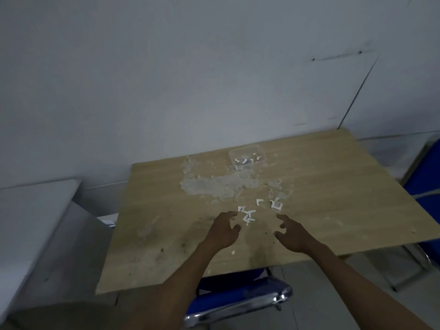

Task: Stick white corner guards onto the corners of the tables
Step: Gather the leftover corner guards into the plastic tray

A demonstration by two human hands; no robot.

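Guards (247,214) lie loose mid-worktop (152,225), more in the tub (247,156) near the far edge. Left hand (222,231) and right hand (294,234) hover, grips released, empty. Picking one comes first, probably; next, pinch a single guard.

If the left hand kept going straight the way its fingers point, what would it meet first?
Most likely the small cluster of white corner guards lying on the wooden table just ahead of the left hand. Its fingertips are almost at the nearest piece, though height above the tabletop is unclear.
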